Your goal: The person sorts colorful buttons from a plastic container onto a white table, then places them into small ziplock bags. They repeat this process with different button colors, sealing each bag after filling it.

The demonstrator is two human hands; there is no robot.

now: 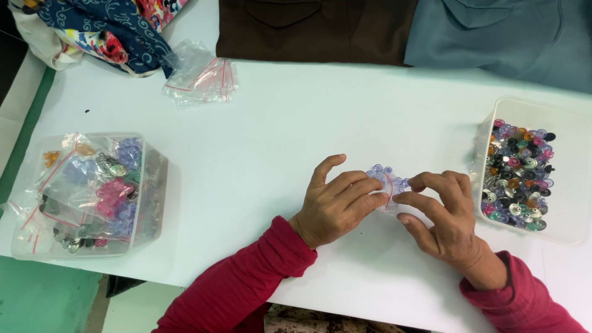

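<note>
**What sits around my work spot**

On my left stands a clear plastic tub (154, 185), stuffed with small filled zip bags (92, 191) of pale blue, pink and amber pieces. Far left, a heap of patterned cloth (105, 28) in blue, red and white spills onto the white table (296, 117), and just beside it lies a loose pile of empty zip bags (200, 77) with red seal strips. Along the far edge I see a folded brown garment (314, 28) touching a grey-blue one (499, 34). On my right a clear tub (570, 185) holds loose mixed-colour buttons (518, 176).
</note>
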